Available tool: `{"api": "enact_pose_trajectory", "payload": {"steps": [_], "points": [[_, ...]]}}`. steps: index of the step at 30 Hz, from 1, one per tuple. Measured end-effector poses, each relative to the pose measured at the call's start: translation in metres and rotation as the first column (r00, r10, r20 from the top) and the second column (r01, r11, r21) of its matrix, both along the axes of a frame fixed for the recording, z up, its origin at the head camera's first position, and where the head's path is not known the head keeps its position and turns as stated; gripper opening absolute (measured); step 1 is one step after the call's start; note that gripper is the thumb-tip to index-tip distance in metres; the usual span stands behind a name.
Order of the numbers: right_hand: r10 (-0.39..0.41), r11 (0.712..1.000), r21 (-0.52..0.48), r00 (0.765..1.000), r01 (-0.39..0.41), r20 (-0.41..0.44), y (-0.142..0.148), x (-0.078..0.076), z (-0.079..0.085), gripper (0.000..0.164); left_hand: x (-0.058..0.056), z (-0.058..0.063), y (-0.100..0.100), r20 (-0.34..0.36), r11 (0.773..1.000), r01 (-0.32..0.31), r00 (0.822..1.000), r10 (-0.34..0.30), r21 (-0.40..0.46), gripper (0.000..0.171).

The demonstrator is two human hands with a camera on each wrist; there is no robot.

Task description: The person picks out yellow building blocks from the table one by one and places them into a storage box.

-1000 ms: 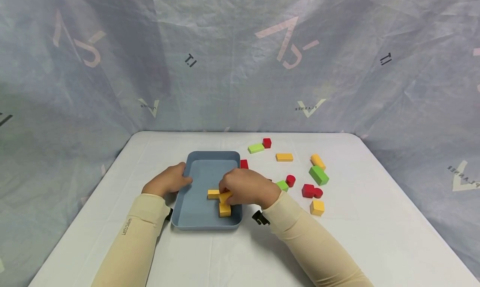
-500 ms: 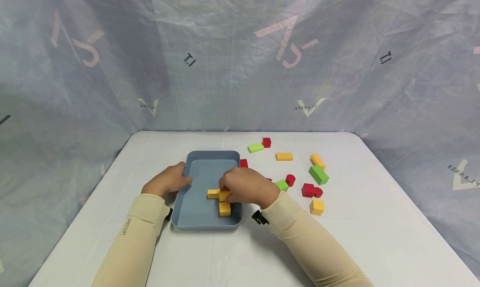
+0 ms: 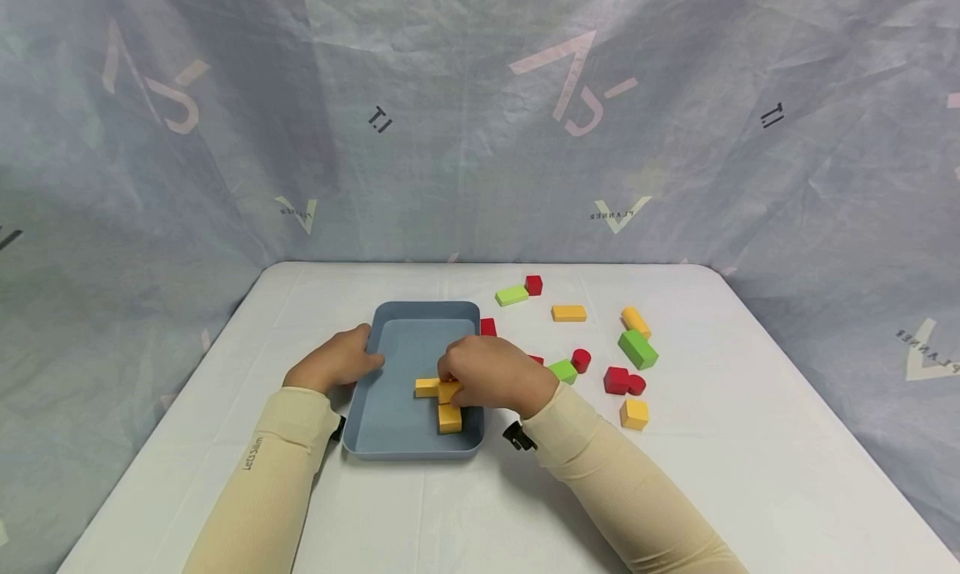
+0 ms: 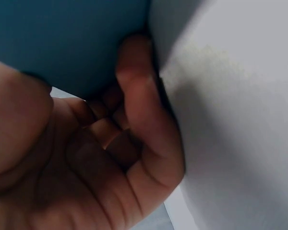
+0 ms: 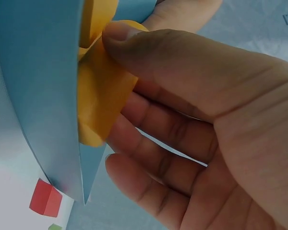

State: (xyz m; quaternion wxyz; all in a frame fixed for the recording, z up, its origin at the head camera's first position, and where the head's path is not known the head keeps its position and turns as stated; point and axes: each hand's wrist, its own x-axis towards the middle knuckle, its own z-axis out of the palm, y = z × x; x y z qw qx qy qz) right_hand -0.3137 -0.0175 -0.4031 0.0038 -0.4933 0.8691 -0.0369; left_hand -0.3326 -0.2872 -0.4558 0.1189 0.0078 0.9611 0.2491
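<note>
A blue-grey tray (image 3: 412,341) lies left of the table's middle. My left hand (image 3: 335,360) holds its left side, thumb over the rim; in the left wrist view the fingers curl against the outside of the tray (image 4: 62,43). Inside the tray's right half, my right hand (image 3: 504,376) pinches a yellow block (image 3: 448,392) between thumb and fingers. Two more yellow blocks sit close around it: a yellow cube (image 3: 450,421) on the near side and a narrow yellow block (image 3: 426,388) to the left. The right wrist view shows the pinched block (image 5: 103,91) with a rounded end.
Right of the tray are scattered a red block (image 3: 488,327), a green block (image 3: 563,371), a red cylinder (image 3: 581,360), a larger green block (image 3: 638,349), a yellow cylinder (image 3: 636,321) and a yellow cube (image 3: 633,414). A printed grey cloth (image 3: 465,182) hangs behind the table.
One second ago the pinched yellow block was tilted above the others; it has come down and straightened between them. The left hand and tray stay put.
</note>
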Motion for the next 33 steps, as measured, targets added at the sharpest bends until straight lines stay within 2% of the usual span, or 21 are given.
{"api": "enact_pose_trajectory", "payload": {"steps": [13,18,33], "points": [[-0.013,1.000,0.006,1.000,0.013,0.008,0.001,0.001,0.004,0.025,-0.001,0.000,0.001,0.029,1.000,-0.018,0.999,0.018,-0.002,0.063],[-0.009,1.000,-0.012,1.000,0.010,0.023,0.004,0.001,0.007,0.024,-0.001,0.000,0.002,0.029,1.000,-0.022,0.999,0.022,0.004,0.059],[-0.014,0.999,-0.029,0.999,0.015,0.049,0.014,-0.006,0.014,0.029,0.002,0.004,0.003,0.035,1.000,-0.015,0.999,0.014,0.015,0.060]]}}
